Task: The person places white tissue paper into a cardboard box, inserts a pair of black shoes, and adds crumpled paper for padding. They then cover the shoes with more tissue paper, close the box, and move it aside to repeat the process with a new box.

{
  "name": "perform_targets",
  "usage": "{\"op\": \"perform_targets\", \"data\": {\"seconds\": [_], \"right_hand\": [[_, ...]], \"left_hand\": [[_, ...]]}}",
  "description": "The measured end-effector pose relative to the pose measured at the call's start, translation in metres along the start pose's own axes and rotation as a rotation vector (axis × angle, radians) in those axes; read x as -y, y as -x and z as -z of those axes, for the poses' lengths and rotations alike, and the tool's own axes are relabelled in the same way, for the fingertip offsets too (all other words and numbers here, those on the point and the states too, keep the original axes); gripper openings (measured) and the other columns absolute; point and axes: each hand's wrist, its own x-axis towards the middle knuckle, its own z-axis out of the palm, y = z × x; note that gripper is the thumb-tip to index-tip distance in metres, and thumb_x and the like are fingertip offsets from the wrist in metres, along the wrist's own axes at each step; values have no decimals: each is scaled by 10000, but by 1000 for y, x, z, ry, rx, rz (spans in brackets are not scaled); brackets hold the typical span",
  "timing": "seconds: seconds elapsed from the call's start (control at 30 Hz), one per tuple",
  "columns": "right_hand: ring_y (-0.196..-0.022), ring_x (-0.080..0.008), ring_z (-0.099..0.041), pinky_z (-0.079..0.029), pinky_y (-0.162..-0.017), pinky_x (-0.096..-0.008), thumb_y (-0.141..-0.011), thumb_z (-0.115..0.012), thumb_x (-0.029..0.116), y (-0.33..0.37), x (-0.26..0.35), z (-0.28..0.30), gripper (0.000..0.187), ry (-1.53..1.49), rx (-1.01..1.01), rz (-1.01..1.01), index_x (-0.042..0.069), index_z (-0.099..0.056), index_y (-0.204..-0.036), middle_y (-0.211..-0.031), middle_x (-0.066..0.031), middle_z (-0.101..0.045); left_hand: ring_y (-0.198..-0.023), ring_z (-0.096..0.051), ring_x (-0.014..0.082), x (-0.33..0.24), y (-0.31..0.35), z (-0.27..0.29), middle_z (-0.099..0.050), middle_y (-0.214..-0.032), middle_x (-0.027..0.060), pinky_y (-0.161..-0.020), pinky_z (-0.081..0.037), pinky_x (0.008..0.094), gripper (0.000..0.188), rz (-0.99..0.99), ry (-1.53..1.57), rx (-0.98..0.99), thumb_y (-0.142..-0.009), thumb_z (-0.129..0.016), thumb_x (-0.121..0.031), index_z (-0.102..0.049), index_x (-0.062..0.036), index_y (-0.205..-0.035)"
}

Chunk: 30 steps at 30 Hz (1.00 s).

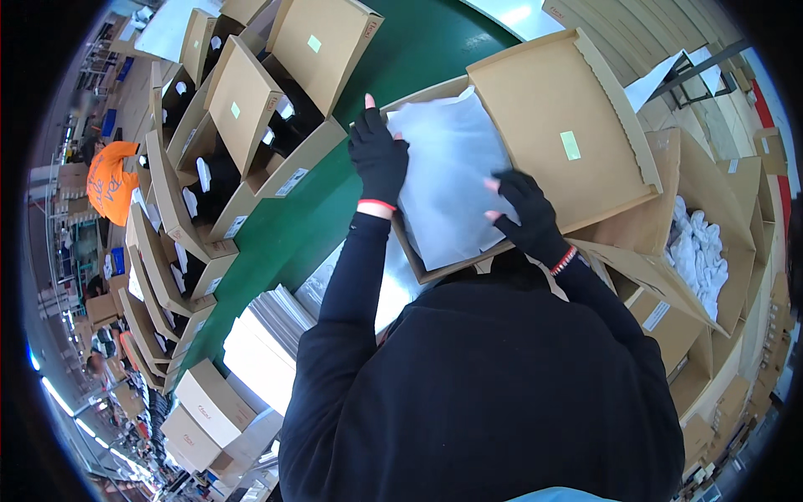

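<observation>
In front of me an open brown cardboard box [635,125] has its lid folded back to the right, with a pale green sticker on the inside. A thin white paper sheet [452,167] covers the box's contents, so what lies under it is hidden. My left hand [378,159], in a black fingerless glove, rests along the box's left side at the sheet's edge, fingers stretched out. Over the right part of the sheet is my right hand [529,219], gloved the same way, its thumb and fingers apart.
Open boxes with black items and white paper pieces [203,174] line the left side of the green work surface [288,222]. A stack of white sheets [261,347] lies nearer me. At right, a large carton holds crumpled white material [698,259]. A person in orange [111,182] is far left.
</observation>
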Motion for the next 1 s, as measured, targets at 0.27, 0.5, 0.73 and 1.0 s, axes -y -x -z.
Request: {"op": "perform_targets", "data": {"seconds": [0.27,0.5,0.73,1.0], "right_hand": [[-1221,-360,-480,-369,-1017,-440,-833,-655,431,-9,33,-12,608,-249,961,-231,40,-506,-1275,-1299,-191,-515],[-1076,-349,-560,-442,-930,-391,-785,-694,399,4,-164,199,680,754,-516,-601,-33,-492,-1270,-1241,-222,-553],[-1047,-344,-565,-427,-933,-417,-758,-679,184,-85,-32,261,582,340,-77,-215,11,-501,-1284,-1123,-218,-602],[-830,-259,-657,-517,-646,-373,-769,-587,115,-69,55,173,444,627,-46,-12,56,-505,-1201,-989,-120,-630]], "left_hand": [[-1392,-183,414,19,53,-51,-339,-1457,179,-1076,-46,662,787,-300,-292,135,-785,-573,-599,-465,-39,-1327],[-1243,-423,315,76,119,32,-345,-1434,168,-918,-467,442,788,892,1052,686,-922,-408,-606,-217,-67,-1464],[-1305,-319,440,3,129,-2,-187,-1499,184,-985,-348,611,1045,1134,1662,562,-762,-423,-801,-159,-98,-1488],[-1353,-197,502,-57,59,-63,-101,-1521,238,-1065,-215,641,1115,1244,2183,629,-717,-518,-781,-79,-117,-1498]]}}
